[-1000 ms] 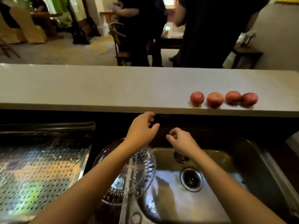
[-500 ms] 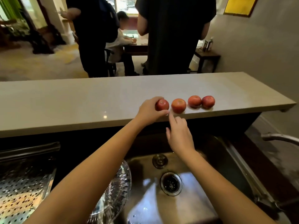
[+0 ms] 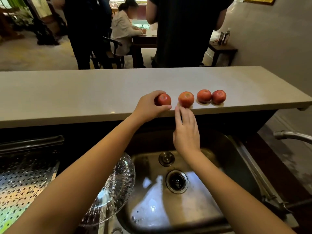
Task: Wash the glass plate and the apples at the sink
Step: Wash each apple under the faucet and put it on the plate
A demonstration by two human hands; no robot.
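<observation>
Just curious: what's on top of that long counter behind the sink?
Four apples in a row on the counter. The left hand wraps the leftmost apple, hiding its left side; the other three stand free. The right hand reaches toward them.

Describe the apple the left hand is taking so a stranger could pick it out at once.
Find the long pale counter behind the sink; four red apples sit in a row near its front edge. It is the leftmost apple, the only one with the left hand wrapped around it, set apart from its neighbour.
</observation>
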